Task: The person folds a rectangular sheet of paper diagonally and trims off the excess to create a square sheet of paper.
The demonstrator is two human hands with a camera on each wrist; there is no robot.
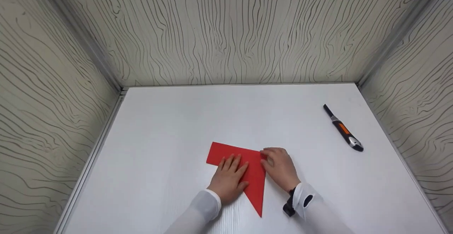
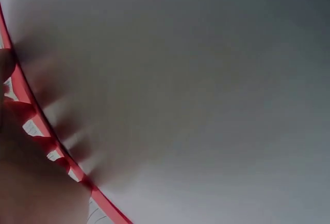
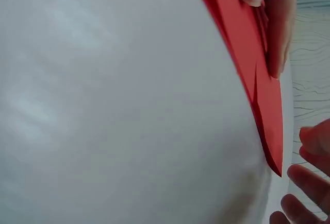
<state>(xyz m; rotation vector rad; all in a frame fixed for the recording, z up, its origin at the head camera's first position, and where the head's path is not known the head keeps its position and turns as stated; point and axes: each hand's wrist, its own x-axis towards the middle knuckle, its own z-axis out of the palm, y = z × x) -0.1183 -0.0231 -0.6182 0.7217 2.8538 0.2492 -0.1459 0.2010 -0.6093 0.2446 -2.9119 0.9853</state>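
A folded sheet of red paper (image 1: 254, 173) lies on the white table, one strip pointing left and a sharp point towards the near edge. My left hand (image 1: 227, 181) rests on it with the fingers spread and pressing it down. At the upper right corner of the paper is my right hand (image 1: 281, 166), thumb and forefinger bent and apart, fingertips right by the edge. In the right wrist view, the paper's folded layers (image 3: 258, 85) show under the left fingers, and the right hand's fingers (image 3: 309, 183) are just beside the tip. The left wrist view catches the paper's edge (image 2: 44, 121).
A black utility knife (image 1: 342, 129) with an orange inlay lies at the right of the white table (image 1: 170, 120). Wood-patterned panels (image 1: 226, 32) stand along the back and both sides. A dark strap (image 1: 289, 205) sits on the right wrist.
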